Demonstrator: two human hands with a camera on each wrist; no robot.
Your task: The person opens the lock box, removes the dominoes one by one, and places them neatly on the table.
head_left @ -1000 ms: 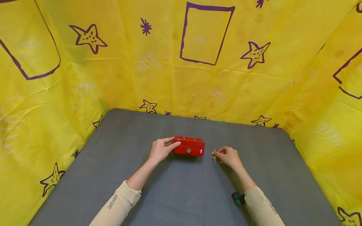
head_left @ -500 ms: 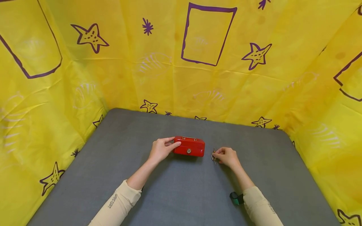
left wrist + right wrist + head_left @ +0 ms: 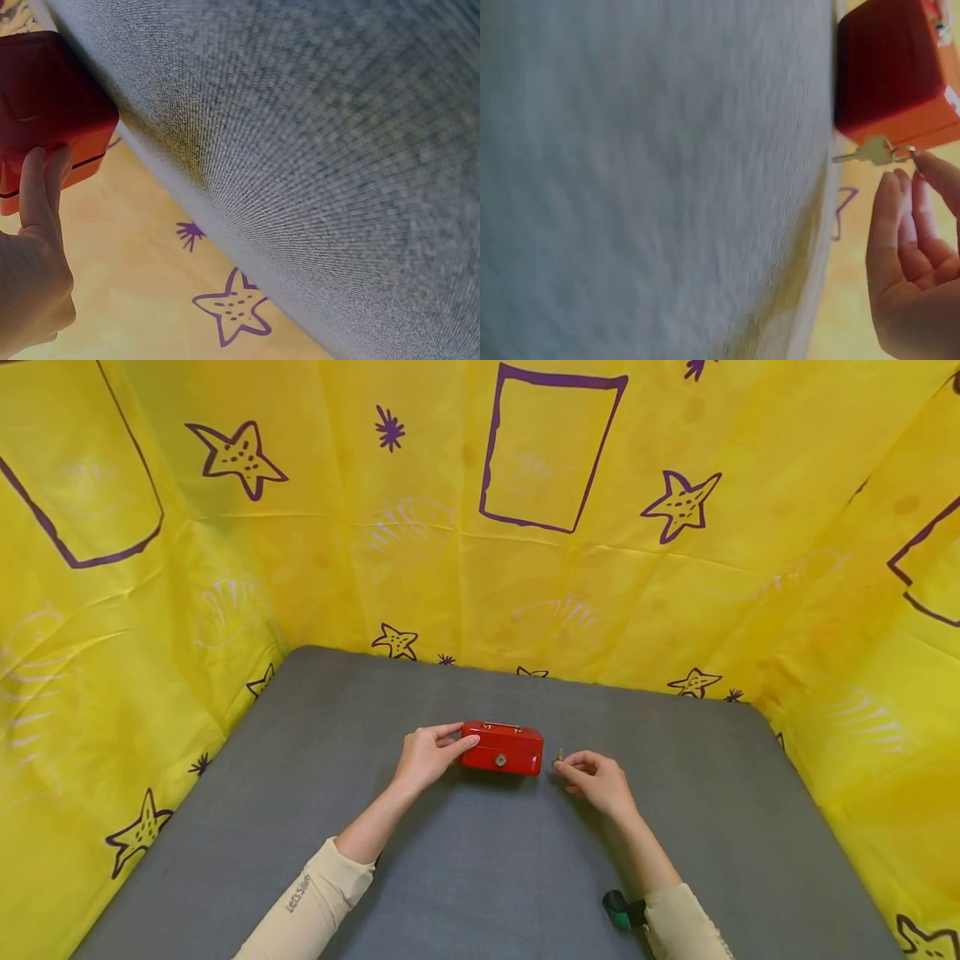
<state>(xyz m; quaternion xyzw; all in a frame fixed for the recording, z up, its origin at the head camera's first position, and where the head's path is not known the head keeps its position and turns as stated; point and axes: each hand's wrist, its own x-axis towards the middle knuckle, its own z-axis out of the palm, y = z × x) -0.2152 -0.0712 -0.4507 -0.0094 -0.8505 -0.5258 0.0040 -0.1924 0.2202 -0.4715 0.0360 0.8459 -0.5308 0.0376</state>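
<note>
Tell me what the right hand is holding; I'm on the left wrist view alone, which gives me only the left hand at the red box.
Observer: The right hand holds a key at its fingertips.
Operator: Give me its position against the box.
Observer: The head view puts the key to the right of the red box, with a gap between the two.
Operator: Now find me a lock.
Observer: A round lock sits on the face of the box turned toward the person, low and near the middle, with no key in it.
</note>
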